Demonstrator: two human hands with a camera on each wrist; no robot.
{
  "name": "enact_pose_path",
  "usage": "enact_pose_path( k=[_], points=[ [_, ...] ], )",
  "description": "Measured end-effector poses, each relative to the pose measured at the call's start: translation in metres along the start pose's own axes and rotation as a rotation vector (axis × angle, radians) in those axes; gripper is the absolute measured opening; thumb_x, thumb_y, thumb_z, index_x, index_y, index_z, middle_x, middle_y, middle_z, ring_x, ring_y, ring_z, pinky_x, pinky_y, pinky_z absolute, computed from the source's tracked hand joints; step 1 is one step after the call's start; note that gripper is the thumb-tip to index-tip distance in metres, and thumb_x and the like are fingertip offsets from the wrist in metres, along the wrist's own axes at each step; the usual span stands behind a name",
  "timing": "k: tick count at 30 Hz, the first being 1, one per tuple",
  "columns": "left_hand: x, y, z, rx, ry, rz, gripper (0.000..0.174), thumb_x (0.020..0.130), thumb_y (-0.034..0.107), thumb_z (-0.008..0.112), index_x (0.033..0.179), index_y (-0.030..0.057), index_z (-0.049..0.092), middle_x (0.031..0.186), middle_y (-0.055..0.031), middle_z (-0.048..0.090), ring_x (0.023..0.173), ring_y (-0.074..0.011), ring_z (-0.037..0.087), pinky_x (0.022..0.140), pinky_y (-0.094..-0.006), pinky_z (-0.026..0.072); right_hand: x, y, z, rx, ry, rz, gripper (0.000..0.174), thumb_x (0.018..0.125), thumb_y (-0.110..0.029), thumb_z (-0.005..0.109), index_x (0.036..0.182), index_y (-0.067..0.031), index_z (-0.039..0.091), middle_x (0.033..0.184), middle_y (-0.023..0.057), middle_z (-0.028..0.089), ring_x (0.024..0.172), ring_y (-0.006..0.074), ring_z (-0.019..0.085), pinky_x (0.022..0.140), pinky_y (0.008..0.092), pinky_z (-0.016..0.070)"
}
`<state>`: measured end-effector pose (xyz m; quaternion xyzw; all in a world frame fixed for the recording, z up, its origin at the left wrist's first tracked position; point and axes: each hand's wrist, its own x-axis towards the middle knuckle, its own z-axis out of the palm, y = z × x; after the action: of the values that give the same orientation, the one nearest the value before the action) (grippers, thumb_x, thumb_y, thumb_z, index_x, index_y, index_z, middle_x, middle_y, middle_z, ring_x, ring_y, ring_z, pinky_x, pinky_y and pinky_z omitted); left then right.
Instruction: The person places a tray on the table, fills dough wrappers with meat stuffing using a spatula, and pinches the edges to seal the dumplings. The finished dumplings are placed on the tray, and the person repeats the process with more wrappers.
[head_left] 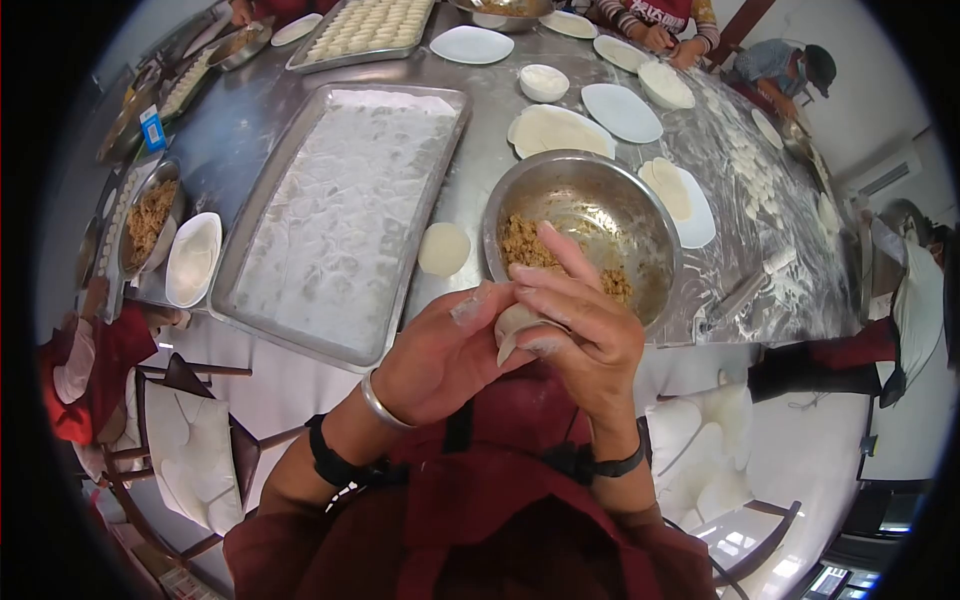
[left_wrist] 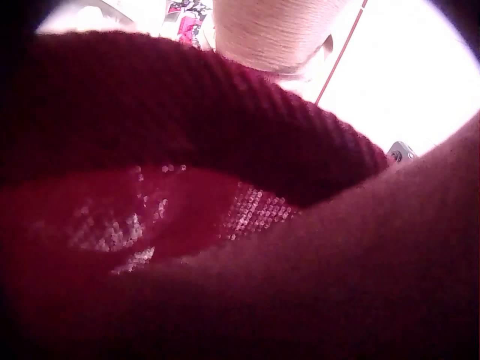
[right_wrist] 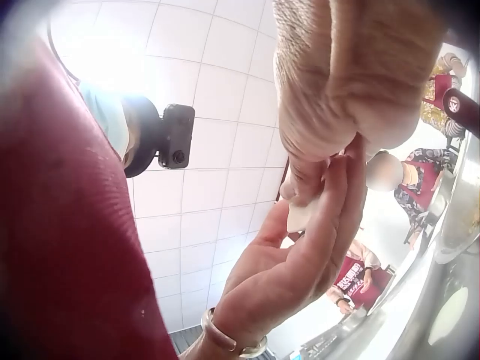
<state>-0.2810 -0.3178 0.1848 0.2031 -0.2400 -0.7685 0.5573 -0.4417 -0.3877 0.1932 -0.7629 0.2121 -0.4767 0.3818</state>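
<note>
Both hands meet over the front edge of the table, working on a dumpling of pale dough. My left hand, with a silver bracelet at its wrist, holds the dumpling between thumb and fingers. From the other side my right hand grips the dough, its thumb along the near edge. Seen from the right wrist, the dumpling is partly covered by the fingers. Just beyond the hands stands a steel bowl with brown filling in it. The left wrist view has only dark red cloth and skin.
Left of the bowl lies a large floured tray, with a round wrapper beside it. Plates of wrappers and a white bowl stand farther back. A rolling pin lies at right. Other people work around the table.
</note>
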Motion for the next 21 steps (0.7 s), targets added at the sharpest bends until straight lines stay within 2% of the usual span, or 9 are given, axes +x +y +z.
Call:
enact_pose_path(
  k=[3,6,7,9,11,13,16,19,21],
  points=[
    [-0.001,0.002,0.003,0.040,0.014,-0.034,0.065,0.100,0.048,0.047,0.138,-0.0048,0.043,0.136,-0.0135,0.051,0.128,-0.0223,0.049,0.110,-0.0408,0.0384,-0.004,0.008,-0.005,-0.043,-0.076,-0.051,0.017,0.074,-0.009,0.076,0.090,-0.0029,0.074,0.104,0.0113,0.073,0.127,0.0370,0.054,0.109,0.0533,0.0357],
    [-0.001,0.001,0.008,-0.049,0.014,-0.018,0.048,0.104,0.039,0.042,0.129,-0.0022,0.048,0.123,-0.0089,0.057,0.115,-0.0163,0.056,0.104,-0.0358,0.0437,-0.006,0.012,-0.007,-0.068,-0.100,-0.077,0.017,0.074,-0.011,0.076,0.089,-0.0034,0.074,0.104,0.0104,0.073,0.126,0.0364,0.055,0.109,0.0533,0.0360],
    [0.000,0.001,0.005,-0.028,-0.008,-0.029,0.053,0.103,0.041,0.044,0.132,-0.0027,0.046,0.126,-0.0102,0.056,0.118,-0.0185,0.055,0.106,-0.0380,0.0423,-0.006,0.012,-0.008,-0.085,-0.107,-0.086,0.017,0.074,-0.012,0.076,0.088,-0.0035,0.074,0.105,0.0101,0.073,0.126,0.0360,0.055,0.109,0.0534,0.0361],
    [0.002,0.001,-0.004,0.016,-0.054,-0.050,0.063,0.100,0.046,0.048,0.138,-0.0037,0.043,0.134,-0.0130,0.053,0.126,-0.0227,0.051,0.110,-0.0425,0.0395,-0.005,0.003,0.000,-0.028,-0.033,0.019,0.017,0.074,-0.012,0.076,0.089,-0.0039,0.074,0.105,0.0102,0.073,0.126,0.0357,0.055,0.108,0.0525,0.0374],
    [0.001,0.003,0.001,0.043,-0.037,-0.052,0.063,0.100,0.046,0.048,0.139,-0.0029,0.042,0.133,-0.0126,0.053,0.124,-0.0227,0.052,0.109,-0.0432,0.0405,-0.004,0.001,-0.002,-0.035,-0.042,0.014,0.017,0.075,-0.010,0.076,0.091,-0.0034,0.074,0.106,0.0108,0.073,0.126,0.0354,0.055,0.107,0.0507,0.0390],
    [0.002,0.000,0.004,0.047,-0.022,-0.012,0.064,0.100,0.046,0.048,0.141,-0.0022,0.040,0.133,-0.0122,0.054,0.123,-0.0229,0.053,0.107,-0.0439,0.0416,-0.003,0.005,-0.011,-0.105,-0.132,-0.099,0.018,0.076,-0.007,0.075,0.093,-0.0019,0.074,0.109,0.0118,0.072,0.126,0.0351,0.055,0.106,0.0478,0.0409],
    [0.003,-0.008,0.009,0.033,0.006,0.101,0.063,0.101,0.044,0.047,0.142,-0.0028,0.039,0.131,-0.0126,0.055,0.121,-0.0232,0.055,0.103,-0.0434,0.0442,-0.011,0.009,0.003,0.079,0.175,-0.007,0.019,0.078,-0.003,0.073,0.096,0.0007,0.073,0.109,0.0135,0.071,0.127,0.0337,0.054,0.104,0.0447,0.0426],
    [0.003,-0.012,0.008,0.052,0.051,0.142,0.061,0.102,0.040,0.047,0.142,-0.0051,0.038,0.129,-0.0141,0.056,0.118,-0.0236,0.057,0.100,-0.0416,0.0463,-0.010,0.000,0.017,0.109,0.273,0.121,0.013,0.080,-0.001,0.071,0.093,0.0023,0.073,0.106,0.0143,0.072,0.126,0.0326,0.055,0.104,0.0453,0.0426],
    [0.001,-0.013,0.007,0.097,0.073,0.138,0.062,0.102,0.040,0.046,0.145,-0.0045,0.034,0.130,-0.0141,0.056,0.118,-0.0238,0.057,0.101,-0.0424,0.0455,-0.011,-0.002,0.018,0.121,0.252,0.144,0.013,0.080,-0.001,0.071,0.093,0.0020,0.073,0.106,0.0139,0.072,0.125,0.0321,0.056,0.104,0.0458,0.0425]
  ],
)
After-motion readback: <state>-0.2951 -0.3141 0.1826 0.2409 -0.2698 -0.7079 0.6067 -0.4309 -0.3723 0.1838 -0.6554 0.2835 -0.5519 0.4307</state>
